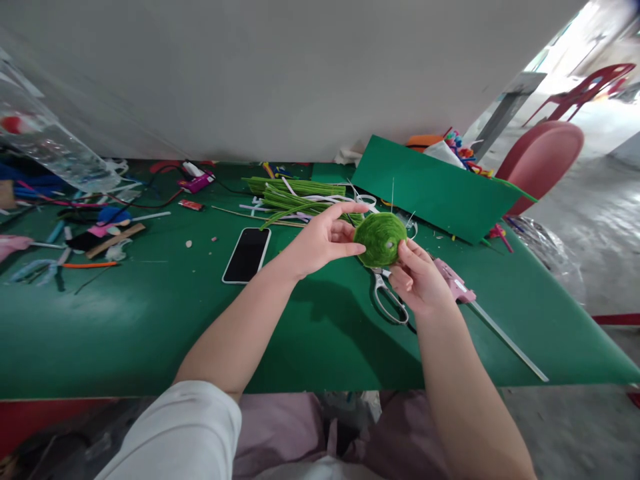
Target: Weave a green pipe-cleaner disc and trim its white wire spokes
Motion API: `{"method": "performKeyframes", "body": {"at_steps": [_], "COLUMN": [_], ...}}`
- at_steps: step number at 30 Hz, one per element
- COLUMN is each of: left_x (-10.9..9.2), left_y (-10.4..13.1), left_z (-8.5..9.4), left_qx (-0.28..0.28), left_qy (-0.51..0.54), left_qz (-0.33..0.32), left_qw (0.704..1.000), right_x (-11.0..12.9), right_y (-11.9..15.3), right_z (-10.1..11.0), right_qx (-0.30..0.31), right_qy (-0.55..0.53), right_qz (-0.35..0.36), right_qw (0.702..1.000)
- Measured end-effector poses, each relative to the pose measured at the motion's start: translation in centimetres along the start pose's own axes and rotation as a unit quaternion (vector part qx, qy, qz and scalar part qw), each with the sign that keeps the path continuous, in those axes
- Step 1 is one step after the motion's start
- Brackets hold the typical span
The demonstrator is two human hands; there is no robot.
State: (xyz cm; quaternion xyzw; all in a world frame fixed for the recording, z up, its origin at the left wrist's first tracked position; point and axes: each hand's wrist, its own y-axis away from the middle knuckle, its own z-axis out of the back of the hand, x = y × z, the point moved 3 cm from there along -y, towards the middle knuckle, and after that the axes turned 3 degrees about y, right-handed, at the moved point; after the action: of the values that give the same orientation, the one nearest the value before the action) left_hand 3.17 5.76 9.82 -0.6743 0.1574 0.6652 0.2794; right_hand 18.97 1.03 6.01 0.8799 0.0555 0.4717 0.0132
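A round, fuzzy green pipe-cleaner coil (379,241), with a small pale spot right of its middle, is held up above the table. My right hand (417,273) pinches its lower right edge between thumb and fingers. At its left edge is my left hand (333,240), the thumb against the lower side and the index finger stretched along the top. Scissors (389,303) lie below the coil, their blades mostly hidden. Behind my left hand are bundles of green pipe cleaners (300,190) and white strips. To the right, partly covered by my right hand, lies a pink glue gun (456,280) with a long glue stick.
A phone (247,255) lies left of my hands on the green table (165,333). A green board (430,183) leans at the back right. Scraps, cords and a clear plastic container (50,133) crowd the left. A red chair (540,157) stands beyond the right edge.
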Motion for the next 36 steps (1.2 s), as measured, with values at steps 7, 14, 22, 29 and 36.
{"method": "performKeyframes", "body": {"at_steps": [7, 14, 22, 29, 36], "left_x": [0.0, 0.1, 0.2, 0.1, -0.6], "left_y": [-0.1, -0.1, -0.1, -0.2, 0.3], "left_z": [0.1, 0.1, 0.6, 1.3, 1.7], "left_qx": [0.006, 0.004, 0.001, -0.014, -0.264], "left_qy": [-0.011, -0.003, 0.013, -0.040, -0.250], "left_qz": [-0.006, 0.007, 0.003, 0.003, -0.100], "left_qw": [1.000, 1.000, 1.000, 0.999, 0.926], "right_x": [-0.2, -0.4, -0.5, -0.1, -0.2], "right_y": [-0.1, -0.1, -0.1, 0.0, -0.6], "right_z": [0.0, 0.0, 0.3, 0.5, 1.5], "right_qx": [0.003, 0.006, -0.004, -0.025, -0.103], "right_qy": [-0.006, -0.022, -0.041, -0.032, -0.155], "right_qz": [-0.007, -0.013, -0.041, -0.050, -0.022], "right_qw": [1.000, 1.000, 0.998, 0.998, 0.982]}}
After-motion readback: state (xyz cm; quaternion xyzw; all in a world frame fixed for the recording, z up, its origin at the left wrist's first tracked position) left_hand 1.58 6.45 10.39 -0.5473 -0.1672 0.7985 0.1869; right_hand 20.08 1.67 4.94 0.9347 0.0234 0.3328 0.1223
